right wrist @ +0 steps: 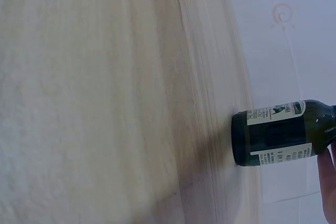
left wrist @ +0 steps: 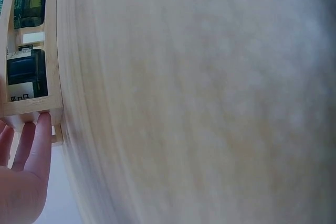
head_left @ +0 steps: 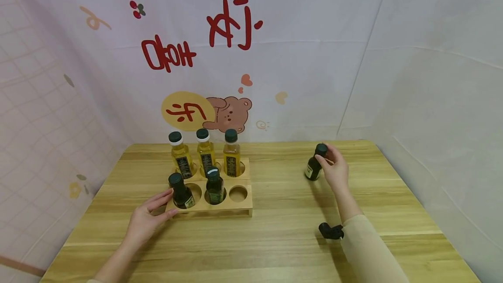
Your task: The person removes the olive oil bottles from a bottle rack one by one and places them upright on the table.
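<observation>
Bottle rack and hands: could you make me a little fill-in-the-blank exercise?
The back row of the rack holds ____ bottles of yellow liquid.
Its front row holds ____ dark bottles.
The right hand holds another dark ____ away from the rack.
The left hand touches the rack's ____ end.
Missing words: three; two; bottle; left.

from here: soft, even light | right hand [head_left: 336, 171] side: soft shadow on bench [head_left: 275, 239] | wrist views: dimmer, greyer | left wrist: bench blurred, top-right darkest
</observation>
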Demonstrator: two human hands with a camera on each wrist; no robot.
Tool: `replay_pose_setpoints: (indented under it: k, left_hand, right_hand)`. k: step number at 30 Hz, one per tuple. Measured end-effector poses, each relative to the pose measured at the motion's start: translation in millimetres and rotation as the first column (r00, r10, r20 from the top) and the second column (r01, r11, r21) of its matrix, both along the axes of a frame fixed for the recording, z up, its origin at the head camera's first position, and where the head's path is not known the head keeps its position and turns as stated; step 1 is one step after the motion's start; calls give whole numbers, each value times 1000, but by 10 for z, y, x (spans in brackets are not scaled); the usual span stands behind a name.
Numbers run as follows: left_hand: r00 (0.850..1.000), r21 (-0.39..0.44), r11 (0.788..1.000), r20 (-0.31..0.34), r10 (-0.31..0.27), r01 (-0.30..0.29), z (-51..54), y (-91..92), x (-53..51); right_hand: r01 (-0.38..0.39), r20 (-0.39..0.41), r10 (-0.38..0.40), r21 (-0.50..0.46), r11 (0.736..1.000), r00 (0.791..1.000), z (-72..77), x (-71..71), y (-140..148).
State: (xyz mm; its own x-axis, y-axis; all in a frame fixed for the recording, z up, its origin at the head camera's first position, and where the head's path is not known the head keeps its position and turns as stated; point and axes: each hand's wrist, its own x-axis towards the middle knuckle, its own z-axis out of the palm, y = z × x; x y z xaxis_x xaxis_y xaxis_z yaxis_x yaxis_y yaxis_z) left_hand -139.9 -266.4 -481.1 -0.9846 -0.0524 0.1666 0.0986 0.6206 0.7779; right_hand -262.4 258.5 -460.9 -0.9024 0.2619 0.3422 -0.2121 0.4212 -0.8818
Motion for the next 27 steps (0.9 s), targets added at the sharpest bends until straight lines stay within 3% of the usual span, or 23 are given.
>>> replay_pose_setpoints:
  k: [15, 27]
  left_hand:
    - [1000, 14, 1000, -7, -3, 3, -5, 3, 3]
    - [1000, 11, 1000, -10, -4, 4, 1, 1, 6]
  right_hand:
    - [14, 28, -15, 43, 999, 999, 71, 8, 67]
    - [76, -109, -60, 148, 986, 992, 347, 201, 18]
